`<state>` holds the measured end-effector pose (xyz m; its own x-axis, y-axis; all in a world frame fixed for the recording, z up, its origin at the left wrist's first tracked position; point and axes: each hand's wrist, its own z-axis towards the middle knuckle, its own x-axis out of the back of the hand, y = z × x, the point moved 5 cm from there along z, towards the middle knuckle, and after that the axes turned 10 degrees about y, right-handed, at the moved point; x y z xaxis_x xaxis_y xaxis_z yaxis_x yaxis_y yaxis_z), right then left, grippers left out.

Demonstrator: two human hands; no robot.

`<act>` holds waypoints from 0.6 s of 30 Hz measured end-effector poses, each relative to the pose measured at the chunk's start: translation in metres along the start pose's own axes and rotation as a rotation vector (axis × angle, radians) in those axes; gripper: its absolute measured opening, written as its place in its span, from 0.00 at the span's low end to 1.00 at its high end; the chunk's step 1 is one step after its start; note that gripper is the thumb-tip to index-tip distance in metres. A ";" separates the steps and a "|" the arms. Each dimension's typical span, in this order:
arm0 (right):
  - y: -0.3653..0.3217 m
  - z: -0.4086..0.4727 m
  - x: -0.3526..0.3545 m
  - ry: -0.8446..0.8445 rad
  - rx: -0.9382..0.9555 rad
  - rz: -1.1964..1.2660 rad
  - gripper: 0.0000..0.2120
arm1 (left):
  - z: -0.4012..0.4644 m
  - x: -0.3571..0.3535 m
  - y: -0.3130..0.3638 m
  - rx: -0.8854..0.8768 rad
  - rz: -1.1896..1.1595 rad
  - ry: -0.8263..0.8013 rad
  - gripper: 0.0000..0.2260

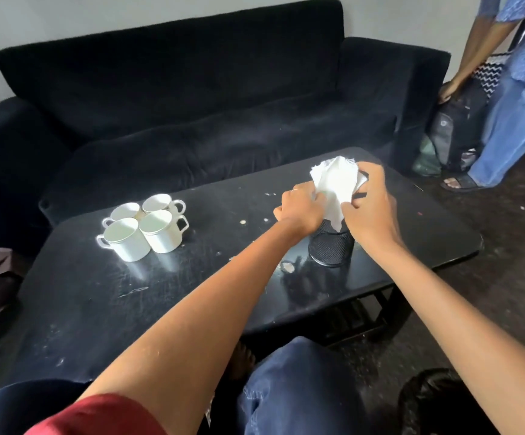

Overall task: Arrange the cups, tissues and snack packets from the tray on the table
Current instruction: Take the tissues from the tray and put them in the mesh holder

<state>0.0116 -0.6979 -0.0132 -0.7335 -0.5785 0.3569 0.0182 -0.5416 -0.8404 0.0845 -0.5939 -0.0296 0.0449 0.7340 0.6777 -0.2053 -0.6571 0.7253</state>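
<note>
Both grips, left hand (298, 207) and right hand (369, 204), pinch tissues (336, 180); fan evenly, steadying holder (331, 246) beneath.

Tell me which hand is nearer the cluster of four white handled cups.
Left. The left hand holds the white tissues on the side facing the four white cups; the right hand grips them on the far side.

Soft, dim daylight is seen throughout; glare is picked up on the glossy table (97, 309), and edges are bent by wide-angle distortion.
</note>
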 end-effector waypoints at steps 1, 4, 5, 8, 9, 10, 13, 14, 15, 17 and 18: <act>0.002 0.000 -0.001 0.006 0.014 -0.015 0.23 | 0.001 -0.004 -0.001 0.002 -0.001 -0.027 0.10; 0.007 0.000 -0.004 0.020 0.045 -0.084 0.23 | 0.000 -0.013 -0.004 0.014 -0.022 -0.120 0.09; 0.009 0.000 -0.005 0.027 0.055 -0.132 0.22 | 0.000 -0.016 -0.006 0.019 -0.032 -0.147 0.08; 0.013 -0.003 -0.006 0.093 0.118 -0.427 0.09 | 0.001 -0.024 -0.009 0.032 -0.057 -0.180 0.11; 0.014 -0.004 -0.006 0.111 0.124 -0.519 0.07 | 0.000 -0.024 -0.011 0.047 -0.084 -0.167 0.16; 0.016 -0.005 -0.005 0.129 0.120 -0.569 0.08 | -0.001 -0.025 -0.013 0.065 -0.128 -0.148 0.22; 0.017 -0.006 0.000 0.194 0.106 -0.530 0.08 | -0.004 -0.026 -0.018 0.053 -0.234 -0.131 0.29; 0.017 -0.005 0.001 0.205 0.111 -0.500 0.08 | -0.004 -0.026 -0.020 0.029 -0.241 -0.126 0.30; 0.017 -0.004 0.001 0.193 0.122 -0.467 0.08 | -0.005 -0.026 -0.020 -0.003 -0.237 -0.112 0.30; 0.018 -0.001 -0.004 0.097 0.149 -0.425 0.14 | -0.005 -0.027 -0.021 -0.069 -0.194 -0.096 0.28; 0.019 -0.001 -0.009 0.028 0.155 -0.428 0.17 | -0.005 -0.029 -0.021 -0.095 -0.163 -0.107 0.26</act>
<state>0.0181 -0.7026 -0.0329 -0.7152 -0.2668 0.6459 -0.1905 -0.8148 -0.5475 0.0824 -0.6004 -0.0650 0.1873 0.8035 0.5651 -0.2778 -0.5084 0.8151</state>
